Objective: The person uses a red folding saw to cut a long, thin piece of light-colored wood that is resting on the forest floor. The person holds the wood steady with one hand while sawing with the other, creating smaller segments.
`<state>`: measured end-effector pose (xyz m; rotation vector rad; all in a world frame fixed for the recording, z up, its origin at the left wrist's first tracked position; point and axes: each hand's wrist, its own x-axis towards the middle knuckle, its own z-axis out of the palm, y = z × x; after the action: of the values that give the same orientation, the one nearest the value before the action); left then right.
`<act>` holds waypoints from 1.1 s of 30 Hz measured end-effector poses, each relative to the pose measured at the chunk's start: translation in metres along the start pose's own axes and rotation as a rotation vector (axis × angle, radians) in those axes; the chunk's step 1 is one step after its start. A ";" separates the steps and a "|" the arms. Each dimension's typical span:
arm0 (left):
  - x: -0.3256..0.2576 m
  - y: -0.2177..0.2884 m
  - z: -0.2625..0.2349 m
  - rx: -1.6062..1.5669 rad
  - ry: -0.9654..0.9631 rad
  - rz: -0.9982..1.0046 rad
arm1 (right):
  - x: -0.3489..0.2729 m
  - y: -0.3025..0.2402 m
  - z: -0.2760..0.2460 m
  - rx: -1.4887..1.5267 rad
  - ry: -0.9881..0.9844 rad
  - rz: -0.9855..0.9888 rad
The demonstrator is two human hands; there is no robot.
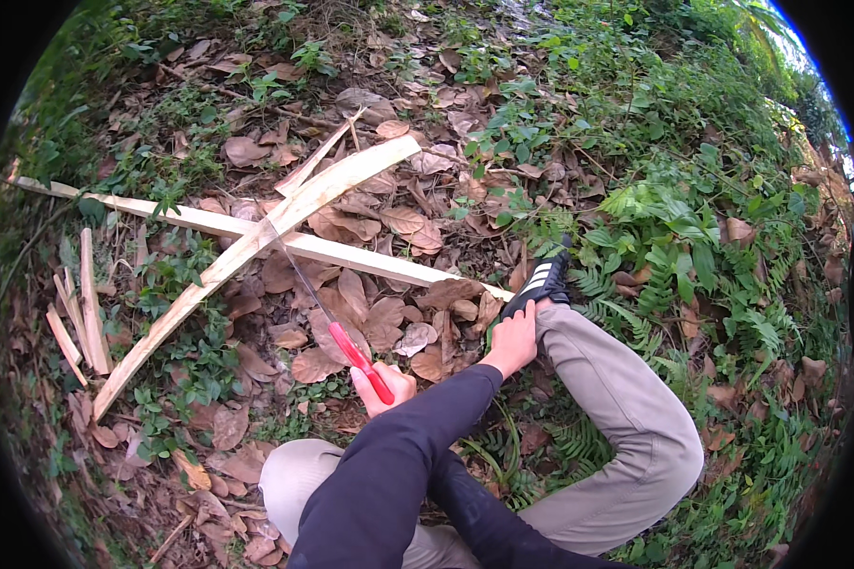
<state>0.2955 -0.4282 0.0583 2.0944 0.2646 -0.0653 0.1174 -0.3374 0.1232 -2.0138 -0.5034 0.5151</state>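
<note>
Right fingers point(403, 383) held the saw point(350, 350) tight, its thin end crossing the plank point(342, 178) at eleven o'clock. Left fingers point(526, 321) touched the shoe point(545, 275) at two o'clock; how wide, I couldn't tell.

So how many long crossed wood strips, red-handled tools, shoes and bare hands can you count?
Top wood strip and bottom wood strip, crossed: 2
Red-handled tool: 1
Black shoe: 1
Left hand and right hand: 2
Total: 6
</note>
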 end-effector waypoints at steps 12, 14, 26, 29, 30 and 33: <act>-0.023 0.006 0.027 0.268 -0.388 -0.109 | -0.004 0.009 0.015 0.027 0.070 -0.089; -0.024 0.002 0.022 0.220 -0.176 0.072 | -0.003 0.008 0.014 0.046 0.077 -0.101; -0.011 -0.027 0.013 -0.006 -0.369 -0.310 | 0.001 0.011 0.010 0.050 0.110 -0.082; -0.019 -0.025 0.022 0.016 -0.445 -0.247 | 0.002 0.018 0.010 0.051 0.095 -0.101; -0.022 -0.026 0.025 0.033 -0.478 -0.194 | 0.003 0.019 0.009 0.055 0.086 -0.101; -0.024 -0.022 0.026 -0.026 -0.346 -0.245 | 0.003 0.019 0.008 0.062 0.067 -0.100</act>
<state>0.2690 -0.4440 0.0303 1.9747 0.3072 -0.5610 0.1176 -0.3385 0.1025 -1.9298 -0.5376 0.3963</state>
